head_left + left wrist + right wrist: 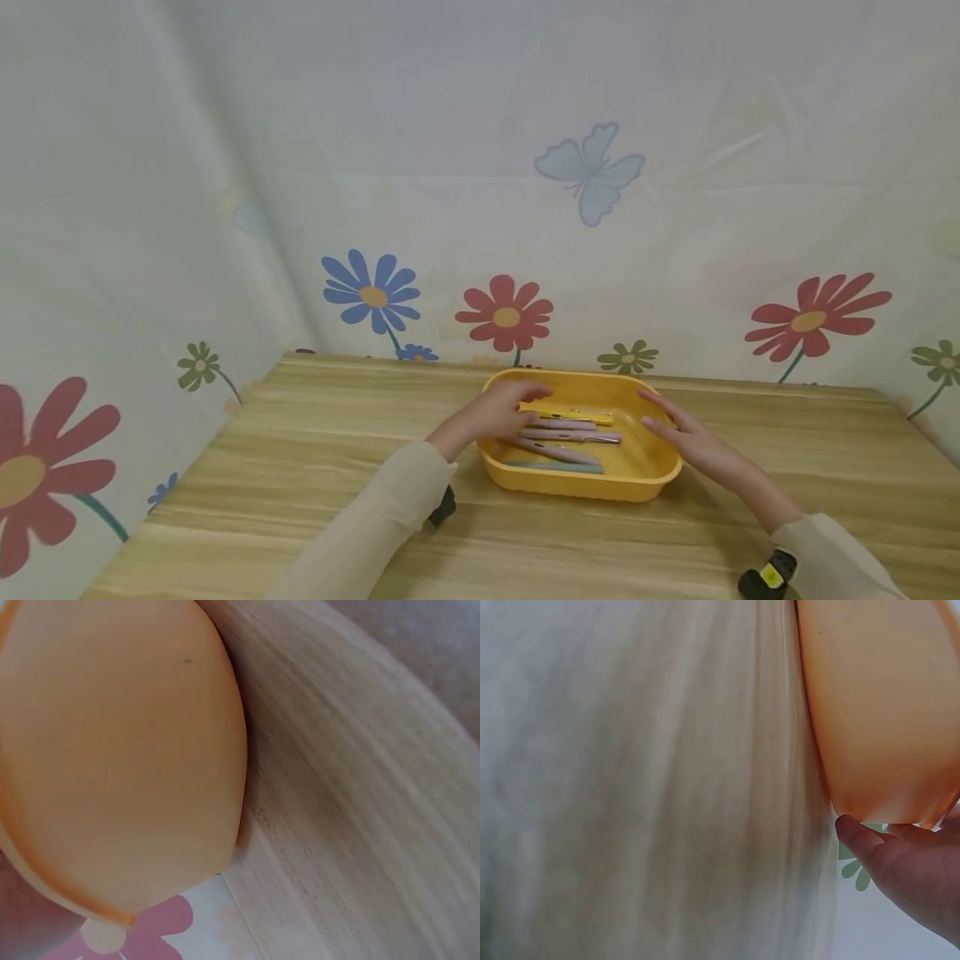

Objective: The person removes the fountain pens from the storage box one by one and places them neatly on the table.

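A yellow plastic basin (581, 486) stands on the wooden table, with several pens lying in its left half. Among them are a yellow pen (577, 417), pale pink pens such as one with a shiny clip (573, 436), and a grey-green one (558, 467) nearest the front wall. My left hand (498, 410) reaches over the left rim, fingers spread loosely above the pens' left ends and thumb close to the yellow pen. At the right end, my right hand (693, 437) grips the basin's rim; a fingertip (845, 825) shows against the outer wall in the right wrist view.
The wood-grain table (315, 467) extends on both sides of the basin. Behind it hangs a pale cloth (450, 183) printed with flowers and a butterfly. A black wrist device (767, 575) sits below the right sleeve, another (444, 507) below the left.
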{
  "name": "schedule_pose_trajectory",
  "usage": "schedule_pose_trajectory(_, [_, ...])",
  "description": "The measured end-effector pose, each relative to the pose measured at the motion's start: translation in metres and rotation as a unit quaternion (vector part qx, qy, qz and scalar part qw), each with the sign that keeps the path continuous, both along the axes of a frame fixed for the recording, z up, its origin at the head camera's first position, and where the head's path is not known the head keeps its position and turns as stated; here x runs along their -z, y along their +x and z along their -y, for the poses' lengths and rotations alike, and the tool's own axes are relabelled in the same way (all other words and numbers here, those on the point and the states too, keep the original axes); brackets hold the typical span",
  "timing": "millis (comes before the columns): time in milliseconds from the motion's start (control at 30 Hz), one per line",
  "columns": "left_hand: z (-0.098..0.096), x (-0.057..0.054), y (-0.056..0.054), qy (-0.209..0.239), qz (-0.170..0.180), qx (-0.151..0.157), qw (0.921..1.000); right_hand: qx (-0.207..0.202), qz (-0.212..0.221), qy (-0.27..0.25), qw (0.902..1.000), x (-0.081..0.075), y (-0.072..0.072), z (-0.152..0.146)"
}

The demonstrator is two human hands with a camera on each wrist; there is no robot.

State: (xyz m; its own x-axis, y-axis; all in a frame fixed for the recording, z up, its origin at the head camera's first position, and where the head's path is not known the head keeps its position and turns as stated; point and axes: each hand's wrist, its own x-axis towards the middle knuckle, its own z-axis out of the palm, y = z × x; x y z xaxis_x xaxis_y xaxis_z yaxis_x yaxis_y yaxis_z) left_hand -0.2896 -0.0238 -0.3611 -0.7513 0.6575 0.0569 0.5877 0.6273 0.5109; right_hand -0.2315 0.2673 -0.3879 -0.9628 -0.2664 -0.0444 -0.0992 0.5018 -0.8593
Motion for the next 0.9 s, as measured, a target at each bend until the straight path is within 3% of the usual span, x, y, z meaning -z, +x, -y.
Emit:
schedule_pose_trajectory(200, [-0.009,0.002,-0.007,-0.062,-0.024,0.019,0.9976,-0.002,-0.005,0.005,1.0000,0.002,-0.001,-0.001])
schedule_pose_trajectory(533, [-0.019,0.008,-0.013,-0.176,-0.035,0.022,0.9836,-0.002,-0.008,0.019,0.9998,0.001,0.000,-0.001])
schedule_pose_trajectory(767, [-0.022,0.014,-0.016,-0.170,-0.027,-0.001,0.9850,-0.007,-0.022,0.030,0.9993,-0.003,-0.001,0.001])
schedule_pose_trajectory(900, [-0.023,0.014,-0.018,-0.169,-0.038,0.004,0.9849,-0.003,-0.021,0.031,0.9993,-0.003,-0.001,0.001])
